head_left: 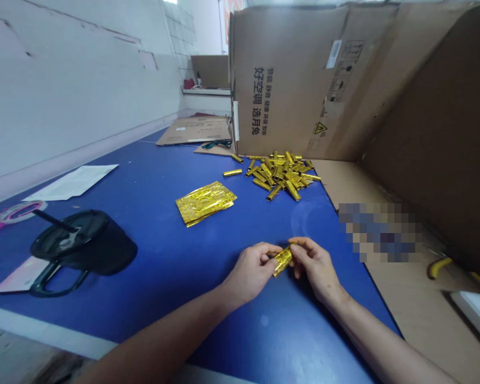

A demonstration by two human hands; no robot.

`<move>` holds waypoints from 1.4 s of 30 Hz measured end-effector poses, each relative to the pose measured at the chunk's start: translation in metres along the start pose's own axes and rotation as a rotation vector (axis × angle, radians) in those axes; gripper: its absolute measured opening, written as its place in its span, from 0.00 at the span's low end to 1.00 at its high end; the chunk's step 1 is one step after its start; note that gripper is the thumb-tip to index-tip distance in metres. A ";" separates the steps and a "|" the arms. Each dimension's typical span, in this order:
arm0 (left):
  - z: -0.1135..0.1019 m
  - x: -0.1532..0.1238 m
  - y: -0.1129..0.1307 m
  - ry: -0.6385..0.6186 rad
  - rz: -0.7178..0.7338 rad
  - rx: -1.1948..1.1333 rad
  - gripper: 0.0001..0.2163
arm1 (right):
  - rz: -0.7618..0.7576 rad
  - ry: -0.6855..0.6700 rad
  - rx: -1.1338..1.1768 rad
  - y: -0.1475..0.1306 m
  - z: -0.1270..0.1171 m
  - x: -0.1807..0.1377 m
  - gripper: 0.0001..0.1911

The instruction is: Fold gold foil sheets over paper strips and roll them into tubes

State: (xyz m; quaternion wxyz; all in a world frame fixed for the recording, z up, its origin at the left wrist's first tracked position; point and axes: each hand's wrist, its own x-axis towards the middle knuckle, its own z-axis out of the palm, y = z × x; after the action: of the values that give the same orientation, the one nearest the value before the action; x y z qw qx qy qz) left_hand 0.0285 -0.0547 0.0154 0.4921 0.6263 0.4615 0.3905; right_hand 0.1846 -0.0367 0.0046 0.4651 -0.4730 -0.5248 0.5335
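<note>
Both my left hand (pixel 252 272) and my right hand (pixel 314 266) pinch a crinkled gold foil piece (pixel 283 261), partly rolled, between thumbs and fingers. My fingertips nearly meet around it and hide part of it. Ahead on the blue table (pixel 152 240) lies a heap of several rolled gold foil tubes (pixel 282 173) against a cardboard panel. Two loose tubes (pixel 232 172) rest just left of the heap. A flat stack of gold foil sheets (pixel 205 202) sits nearer my left hand, not touching it.
A black tumbler with a straw (pixel 84 242) lies on its side at the left, near a white paper (pixel 74 182), pink tape roll (pixel 20 212) and pink card (pixel 22 274). A large cardboard box (pixel 304 80) stands at the far edge. Cardboard sheets lie beyond and right of the table.
</note>
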 end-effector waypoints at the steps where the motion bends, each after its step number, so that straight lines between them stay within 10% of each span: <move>1: 0.000 0.000 -0.001 0.003 0.007 0.001 0.12 | 0.002 -0.001 0.004 -0.001 0.000 0.000 0.15; 42: -0.002 0.009 0.006 0.260 -0.164 -0.415 0.09 | -0.266 0.040 -0.010 0.000 0.006 -0.010 0.07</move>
State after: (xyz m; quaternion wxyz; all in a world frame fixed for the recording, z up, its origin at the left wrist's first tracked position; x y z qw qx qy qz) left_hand 0.0301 -0.0464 0.0221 0.5767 0.4170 0.4799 0.5130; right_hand 0.1797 -0.0476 0.0050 0.5396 -0.4124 -0.5761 0.4549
